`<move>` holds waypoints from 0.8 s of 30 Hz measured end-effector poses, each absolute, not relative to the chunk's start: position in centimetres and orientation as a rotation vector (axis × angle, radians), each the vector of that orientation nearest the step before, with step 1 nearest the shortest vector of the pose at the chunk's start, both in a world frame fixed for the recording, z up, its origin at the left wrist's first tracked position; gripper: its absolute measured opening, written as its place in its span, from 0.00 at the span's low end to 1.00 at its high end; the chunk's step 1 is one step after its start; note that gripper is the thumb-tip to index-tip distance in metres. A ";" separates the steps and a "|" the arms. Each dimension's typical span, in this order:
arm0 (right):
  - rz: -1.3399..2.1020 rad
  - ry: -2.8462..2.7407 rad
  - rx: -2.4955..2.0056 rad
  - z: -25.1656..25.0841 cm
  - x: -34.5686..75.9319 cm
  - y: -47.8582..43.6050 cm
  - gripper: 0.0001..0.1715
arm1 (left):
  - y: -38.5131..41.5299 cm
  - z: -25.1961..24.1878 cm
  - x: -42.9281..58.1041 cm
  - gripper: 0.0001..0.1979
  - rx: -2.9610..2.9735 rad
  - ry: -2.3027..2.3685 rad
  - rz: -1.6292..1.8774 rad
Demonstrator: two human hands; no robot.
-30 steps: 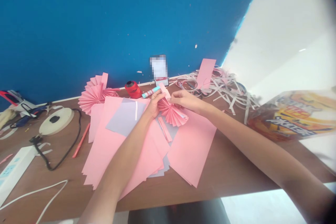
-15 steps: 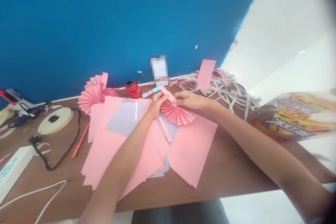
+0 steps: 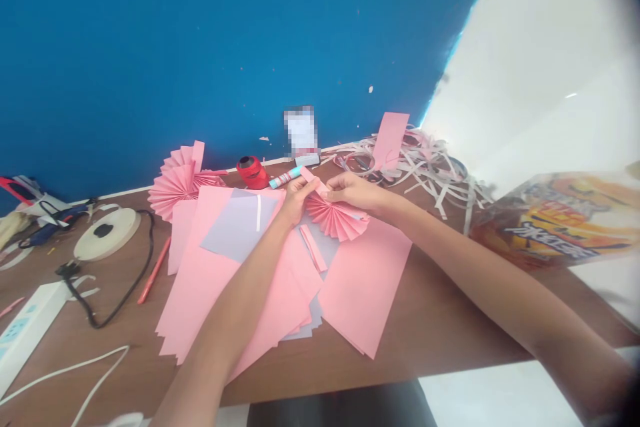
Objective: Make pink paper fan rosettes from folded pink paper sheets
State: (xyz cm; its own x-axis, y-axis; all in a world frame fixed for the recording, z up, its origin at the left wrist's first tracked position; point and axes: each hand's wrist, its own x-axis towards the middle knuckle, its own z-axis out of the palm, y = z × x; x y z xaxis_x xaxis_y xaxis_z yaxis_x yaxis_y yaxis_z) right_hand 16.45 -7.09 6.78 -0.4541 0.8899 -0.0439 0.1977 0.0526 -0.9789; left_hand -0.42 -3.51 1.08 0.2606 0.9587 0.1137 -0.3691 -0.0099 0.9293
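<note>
A pleated pink paper fan [image 3: 340,219] hangs spread out below my two hands. My left hand [image 3: 299,200] pinches the upper left end of its folded edge. Close beside it, my right hand [image 3: 353,188] is closed on the same edge, fingertips near the fan's centre. Beneath the fan lie pink paper sheets [image 3: 363,287], a grey-purple sheet [image 3: 240,223] and a narrow folded pink strip [image 3: 313,248]. A blue and white glue stick [image 3: 285,177] rests just behind my left hand.
Finished pink fans [image 3: 173,190], a red object [image 3: 253,173] and a propped phone-like item [image 3: 301,133] stand along the blue wall. Paper strips [image 3: 435,167] pile at the back right beside a plastic bag [image 3: 565,220]. A power strip [image 3: 35,327], cable and red pen [image 3: 154,270] are left.
Both hands have shifted very slightly left with the fan, and their grip looks the same. The camera view has moved a little.
</note>
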 end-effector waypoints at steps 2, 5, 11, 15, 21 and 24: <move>1.419 -1.694 -1.155 6.6 16.3 -7.0 0.18 | -3.4 1.0 -0.5 0.10 1.086 0.711 1.196; 1.384 -1.712 -1.176 6.4 16.1 -7.1 0.19 | -3.3 1.0 -0.6 0.09 1.037 0.740 1.218; 1.355 -1.705 -1.102 6.6 15.7 -7.3 0.22 | -3.5 1.2 -0.3 0.10 0.992 0.710 1.237; 1.329 -1.694 -1.120 7.1 15.7 -7.6 0.23 | -3.5 1.3 -0.2 0.12 1.051 0.661 1.220; 1.259 -1.767 -1.169 7.5 15.9 -7.9 0.24 | -3.2 1.2 -0.4 0.09 1.030 0.661 1.206; 1.208 -1.799 -1.176 7.5 16.0 -7.6 0.24 | -3.0 1.1 -0.7 0.06 0.995 0.655 1.213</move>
State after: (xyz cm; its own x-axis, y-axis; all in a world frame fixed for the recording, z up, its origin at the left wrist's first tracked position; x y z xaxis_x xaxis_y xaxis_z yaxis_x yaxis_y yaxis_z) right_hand 16.03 -7.61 7.46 -0.3747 0.9262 0.0411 0.3126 0.1679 -0.9349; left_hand -0.67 -3.05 1.13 0.2575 0.9621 0.0894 -0.4532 0.0385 0.8906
